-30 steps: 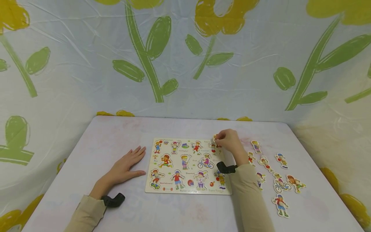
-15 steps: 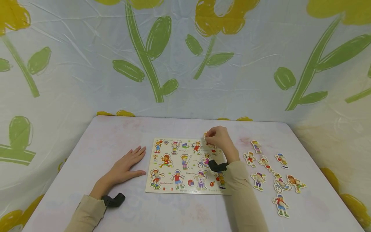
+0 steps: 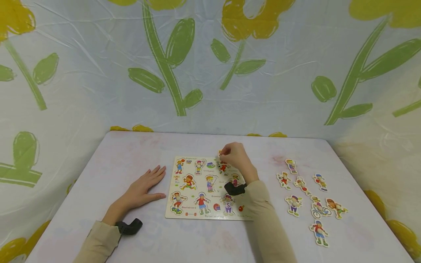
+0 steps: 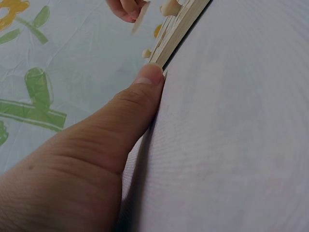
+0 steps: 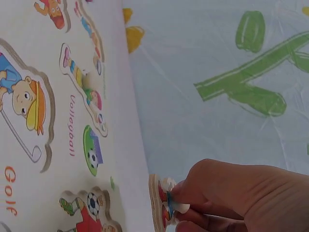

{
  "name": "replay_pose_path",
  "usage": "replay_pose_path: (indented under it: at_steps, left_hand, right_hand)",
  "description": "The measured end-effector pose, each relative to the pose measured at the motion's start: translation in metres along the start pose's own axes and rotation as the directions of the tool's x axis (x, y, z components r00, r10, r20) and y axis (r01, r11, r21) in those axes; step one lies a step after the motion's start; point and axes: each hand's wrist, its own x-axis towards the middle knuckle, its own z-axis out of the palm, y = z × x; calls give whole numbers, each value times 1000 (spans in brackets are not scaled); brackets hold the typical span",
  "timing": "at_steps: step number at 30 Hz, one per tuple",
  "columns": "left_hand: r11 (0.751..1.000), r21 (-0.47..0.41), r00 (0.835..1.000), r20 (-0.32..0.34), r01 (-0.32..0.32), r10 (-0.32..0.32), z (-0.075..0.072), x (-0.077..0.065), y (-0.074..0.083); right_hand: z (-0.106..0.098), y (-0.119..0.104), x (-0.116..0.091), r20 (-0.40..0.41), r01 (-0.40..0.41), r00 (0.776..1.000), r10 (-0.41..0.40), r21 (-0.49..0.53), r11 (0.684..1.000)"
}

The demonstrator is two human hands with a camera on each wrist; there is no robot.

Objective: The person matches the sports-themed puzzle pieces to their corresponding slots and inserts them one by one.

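My right hand (image 3: 237, 157) is over the far edge of a wooden peg-puzzle board (image 3: 174, 217) printed with children doing sports. It pinches a puzzle piece (image 5: 164, 200) by its pale knob, and the piece stands on edge in the right wrist view. Fingers hide most of its picture. My left hand (image 3: 143, 191) lies flat on the table left of the board, fingers spread. In the left wrist view its thumb (image 4: 140, 92) reaches the board's edge (image 4: 181, 36). A volleyball player piece (image 5: 82, 79) with a knob sits in its recess.
Several loose puzzle pieces lie on the table right of the board, among them a cyclist (image 3: 319, 208), a runner (image 3: 336, 208) and a roller skater (image 3: 318, 233). A flower-printed sheet (image 3: 269, 102) hangs behind the table (image 3: 184, 241).
My right hand has moved left along the board's far edge with the puzzle piece, uncovering loose pieces at the right. My left hand stays where it was.
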Motion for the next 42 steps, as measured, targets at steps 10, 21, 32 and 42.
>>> replay_pose_path:
  at_steps: [10,21,32,42]
  left_hand:
    - [1000,-7,1000,0,-2,2,-1,0,0]
    - [1000,-7,1000,-8,-12,12,2,0,-3]
    - [1000,-8,1000,-10,-13,12,1,0,-3]
    - [1000,-9,1000,1,4,-4,2,0,-3]
  right_hand:
    - [19,-20,4,35,12,999,-12,24,1000]
    - [43,-34,12,61,55,997,-55,5,998]
    - [65,-52,17,99,72,992,-72,5,997]
    - [90,-60,24,138,154,978,-153,6,988]
